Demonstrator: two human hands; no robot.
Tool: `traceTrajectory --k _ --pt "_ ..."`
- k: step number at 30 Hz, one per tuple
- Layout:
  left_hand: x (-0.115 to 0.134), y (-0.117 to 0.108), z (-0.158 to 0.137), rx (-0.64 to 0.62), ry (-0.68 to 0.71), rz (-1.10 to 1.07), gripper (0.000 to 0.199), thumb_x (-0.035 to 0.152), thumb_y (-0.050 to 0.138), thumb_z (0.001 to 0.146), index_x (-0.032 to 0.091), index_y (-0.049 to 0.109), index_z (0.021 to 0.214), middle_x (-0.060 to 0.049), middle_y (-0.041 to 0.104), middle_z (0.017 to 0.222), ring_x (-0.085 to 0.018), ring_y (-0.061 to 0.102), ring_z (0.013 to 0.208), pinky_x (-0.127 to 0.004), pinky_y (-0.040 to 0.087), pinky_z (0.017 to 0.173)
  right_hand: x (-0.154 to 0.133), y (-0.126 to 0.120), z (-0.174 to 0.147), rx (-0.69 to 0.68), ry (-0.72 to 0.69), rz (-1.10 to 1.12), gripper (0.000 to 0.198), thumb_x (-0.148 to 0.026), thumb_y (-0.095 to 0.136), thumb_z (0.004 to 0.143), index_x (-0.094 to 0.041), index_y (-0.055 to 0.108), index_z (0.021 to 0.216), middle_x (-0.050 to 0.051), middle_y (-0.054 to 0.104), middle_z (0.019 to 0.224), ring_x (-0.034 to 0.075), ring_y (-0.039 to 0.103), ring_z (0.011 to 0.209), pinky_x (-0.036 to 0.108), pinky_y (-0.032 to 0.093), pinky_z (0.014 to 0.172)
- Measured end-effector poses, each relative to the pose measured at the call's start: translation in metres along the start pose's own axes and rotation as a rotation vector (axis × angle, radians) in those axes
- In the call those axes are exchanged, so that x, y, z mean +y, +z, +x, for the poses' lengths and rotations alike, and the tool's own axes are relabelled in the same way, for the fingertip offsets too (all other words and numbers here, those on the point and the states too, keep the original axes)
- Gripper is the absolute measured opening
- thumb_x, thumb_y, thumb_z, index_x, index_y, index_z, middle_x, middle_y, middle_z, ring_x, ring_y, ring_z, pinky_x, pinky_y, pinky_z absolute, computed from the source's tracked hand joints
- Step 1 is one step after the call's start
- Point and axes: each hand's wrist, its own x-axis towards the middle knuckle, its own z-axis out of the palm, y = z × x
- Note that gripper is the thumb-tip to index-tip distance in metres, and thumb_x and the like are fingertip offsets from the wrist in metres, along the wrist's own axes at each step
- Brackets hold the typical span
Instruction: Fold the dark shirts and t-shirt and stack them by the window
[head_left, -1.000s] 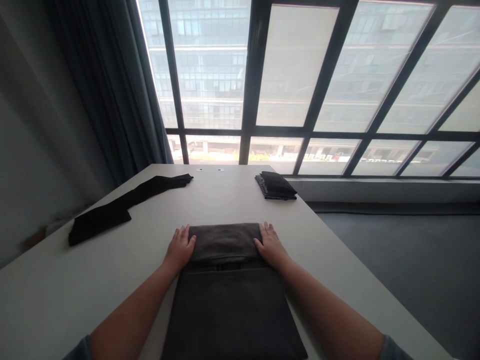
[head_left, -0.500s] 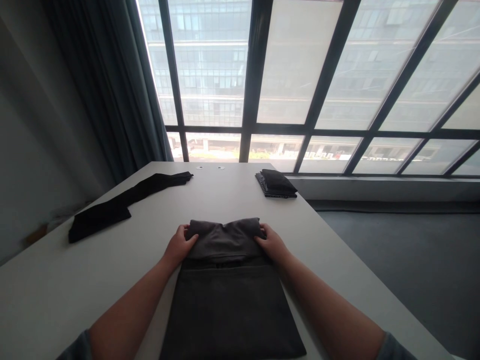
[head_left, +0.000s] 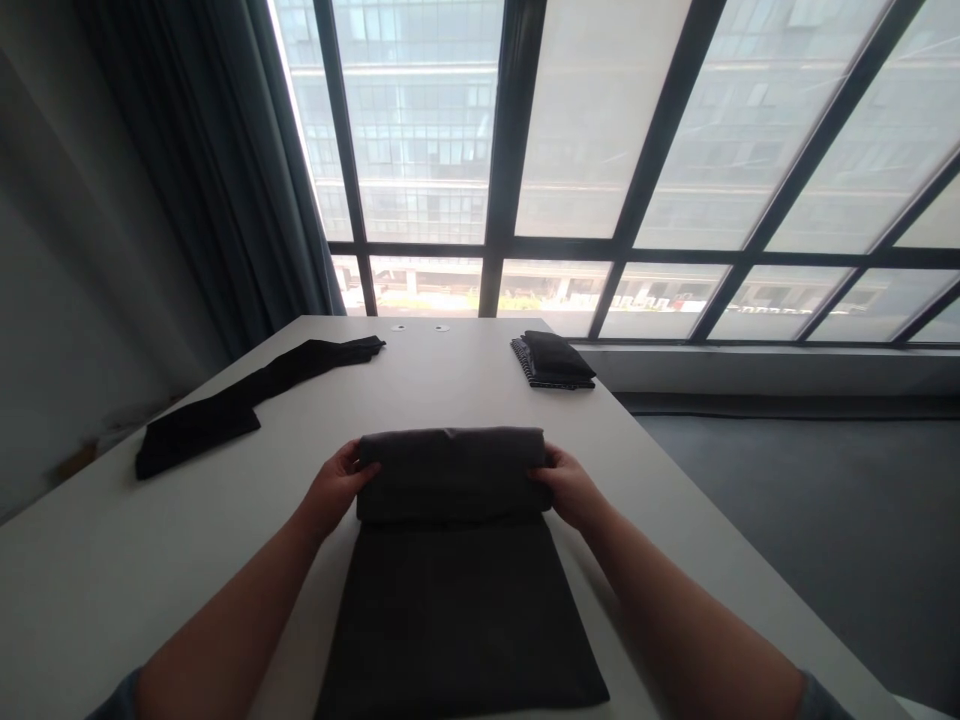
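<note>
A dark grey garment (head_left: 461, 610) lies flat in a long panel on the table in front of me, its far end folded over toward me into a thick band. My left hand (head_left: 341, 487) grips the left end of that band, thumb on top and fingers behind it. At the right end, my right hand (head_left: 568, 485) pinches the band the same way. The fingers behind the cloth are partly hidden. What kind of garment it is I cannot tell.
The white table (head_left: 450, 375) reaches toward the window. On its left lies a long black garment (head_left: 225, 400). A small stack of folded dark clothes (head_left: 556, 360) sits near the right edge. A dark curtain (head_left: 202, 170) hangs at the left.
The grey garment's far end has been folded over once more toward me, making a wider, smoother band. Both hands have moved slightly apart along with its ends.
</note>
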Motion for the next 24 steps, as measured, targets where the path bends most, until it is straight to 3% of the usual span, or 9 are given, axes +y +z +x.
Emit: traceTrajectory --k 2,5,10,13,18,24 --pt "0.015 -0.003 -0.011 -0.03 0.018 0.062 0.057 0.043 0.092 0.068 0.017 0.066 0.112 -0.005 0.075 0.098 -0.025 0.07 0.091 -0.038 0.058 0.085 -0.006 0.0 -0.009 -0.013 -0.006 -0.07 0.046 -0.021 0.087 0.061 -0.019 0.072 0.105 0.004 0.076 0.103 0.024 0.07 0.094 0.036 0.055 0.087" --pt "0.035 -0.009 -0.03 -0.099 0.09 0.175 0.04 0.035 0.088 0.074 0.02 0.065 0.103 -0.004 0.071 0.097 -0.022 0.068 0.088 -0.032 0.056 0.077 -0.018 0.0 -0.028 -0.023 -0.09 -0.242 0.037 -0.023 0.085 0.068 -0.019 0.072 0.103 0.003 0.073 0.098 0.021 0.066 0.091 0.035 0.052 0.084" --pt "0.055 -0.02 -0.073 -0.302 0.236 0.373 0.013 0.017 0.072 0.085 0.021 0.062 0.092 -0.005 0.066 0.101 -0.021 0.065 0.095 -0.029 0.055 0.081 -0.034 0.001 -0.073 -0.197 -0.265 -0.566 0.012 -0.021 0.072 0.086 -0.021 0.063 0.094 0.003 0.064 0.1 0.018 0.061 0.088 0.03 0.048 0.079" --pt "0.057 -0.024 -0.104 -0.39 0.261 0.482 0.014 0.012 0.068 0.087 0.022 0.059 0.091 -0.005 0.065 0.103 -0.02 0.065 0.098 -0.028 0.053 0.086 -0.037 0.001 -0.102 -0.273 -0.343 -0.699 0.013 -0.012 0.065 0.086 -0.021 0.057 0.088 0.004 0.062 0.102 0.019 0.061 0.093 0.03 0.048 0.083" --pt "0.046 -0.023 -0.143 -0.481 0.276 0.653 0.018 0.004 0.056 0.084 0.022 0.056 0.084 -0.005 0.066 0.102 -0.018 0.065 0.096 -0.024 0.052 0.085 -0.025 -0.003 -0.134 -0.378 -0.349 -0.933 0.023 0.0 0.058 0.079 -0.022 0.056 0.084 0.006 0.063 0.106 0.02 0.06 0.102 0.031 0.049 0.089" --pt "0.043 -0.021 -0.166 -0.554 0.221 0.896 0.027 0.003 0.052 0.074 0.025 0.063 0.084 -0.005 0.071 0.109 -0.022 0.065 0.106 -0.027 0.052 0.093 -0.019 -0.003 -0.146 -0.442 -0.321 -1.165 0.027 -0.01 0.046 0.093 -0.025 0.067 0.085 0.008 0.067 0.11 0.023 0.06 0.111 0.037 0.051 0.096"
